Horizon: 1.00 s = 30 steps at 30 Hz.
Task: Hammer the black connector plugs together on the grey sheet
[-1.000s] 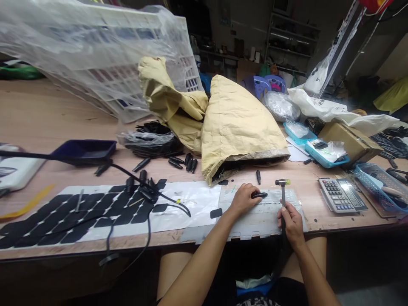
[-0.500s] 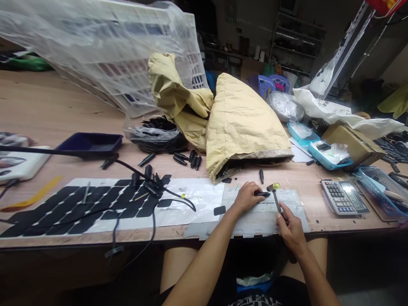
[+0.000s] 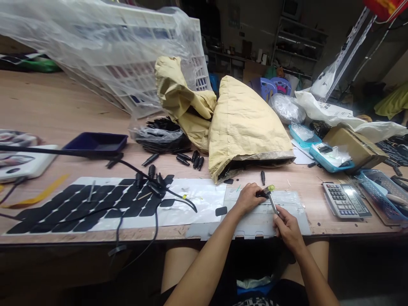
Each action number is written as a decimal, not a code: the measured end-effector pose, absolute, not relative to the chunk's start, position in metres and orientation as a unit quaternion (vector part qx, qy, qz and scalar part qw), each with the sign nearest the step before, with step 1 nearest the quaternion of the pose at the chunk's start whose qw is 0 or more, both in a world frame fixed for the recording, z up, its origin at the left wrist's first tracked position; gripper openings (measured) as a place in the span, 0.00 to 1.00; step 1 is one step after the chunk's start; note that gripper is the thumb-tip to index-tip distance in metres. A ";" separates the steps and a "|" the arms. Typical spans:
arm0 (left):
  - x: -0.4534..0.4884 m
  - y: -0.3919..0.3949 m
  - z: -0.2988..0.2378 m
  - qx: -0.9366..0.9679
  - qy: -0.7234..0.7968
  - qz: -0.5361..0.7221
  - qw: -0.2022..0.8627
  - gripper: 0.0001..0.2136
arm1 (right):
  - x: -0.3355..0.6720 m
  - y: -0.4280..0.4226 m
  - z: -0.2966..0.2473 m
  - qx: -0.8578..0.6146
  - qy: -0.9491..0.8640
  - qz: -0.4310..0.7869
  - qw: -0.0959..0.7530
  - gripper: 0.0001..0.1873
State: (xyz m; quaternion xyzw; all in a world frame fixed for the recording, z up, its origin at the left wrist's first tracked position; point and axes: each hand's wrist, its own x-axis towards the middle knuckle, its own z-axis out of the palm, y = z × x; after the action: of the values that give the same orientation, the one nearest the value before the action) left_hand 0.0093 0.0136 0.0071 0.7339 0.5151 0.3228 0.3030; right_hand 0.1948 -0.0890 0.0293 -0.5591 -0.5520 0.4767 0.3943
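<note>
Pinning a black plug (image 3: pixel 262 194) to the clear sheet (image 3: pixel 287 212), your left hand (image 3: pixel 248 197) lies just in front of the sack's (image 3: pixel 245 123) open mouth, fingers pinched on the plug's near end. Your right hand (image 3: pixel 287 227), nearer you than the sack and slightly to its right, is clenched round the handle of a hammer (image 3: pixel 273 202). The shaft slants from that fist up toward the sack, and the yellow-tipped head sits at the plug's right end. It seems to touch the plug, though the blur there leaves that unsure. The sheet lies at the table (image 3: pixel 47 110) edge, straight in front of the sack.

One spare plug (image 3: pixel 263 177) lies between the sack's mouth and the hammer head. At the sack's left foot a cluster of loose plugs (image 3: pixel 196 161) rests on the wood, and beyond them, farther left, a clear bag (image 3: pixel 159 138) of black parts. A crumpled second sack (image 3: pixel 178 97) leans on the sack's left side. Left again stands a navy tray (image 3: pixel 95 142), and behind it, well left of the sack, a white crate (image 3: pixel 111 51) wrapped in plastic film. In front and left of the sack lies a panel (image 3: pixel 63 208) of dark cells with black cables (image 3: pixel 153 187) across it. To the sack's right you have a calculator (image 3: pixel 346 199), blue trays (image 3: pixel 328 157) and a cardboard box (image 3: pixel 350 142).
</note>
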 end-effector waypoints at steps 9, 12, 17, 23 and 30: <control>0.007 0.016 0.008 0.728 0.512 0.326 0.319 0.06 | 0.208 -0.065 0.023 -0.580 -0.473 0.423 0.511 0.30; 0.006 0.007 0.020 0.720 0.474 0.365 0.351 0.08 | 0.211 -0.059 0.024 -0.587 -0.453 0.439 0.507 0.28; 0.019 -0.070 0.037 0.667 0.366 0.433 0.484 0.14 | 0.213 -0.058 0.023 -0.575 -0.450 0.451 0.513 0.25; 0.042 -0.163 -0.032 0.671 0.296 0.207 0.647 0.18 | 0.213 -0.060 0.015 -0.581 -0.471 0.443 0.494 0.28; 0.035 -0.140 -0.109 0.585 0.606 0.014 0.539 0.17 | 0.213 -0.060 0.012 -0.577 -0.483 0.430 0.499 0.29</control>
State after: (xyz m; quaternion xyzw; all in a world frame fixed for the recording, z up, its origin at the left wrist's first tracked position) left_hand 0.0347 -0.1401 -0.1089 0.5850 0.6055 0.0140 0.5394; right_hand 0.2131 -0.0601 0.0123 -0.5769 -0.4831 0.4301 0.4988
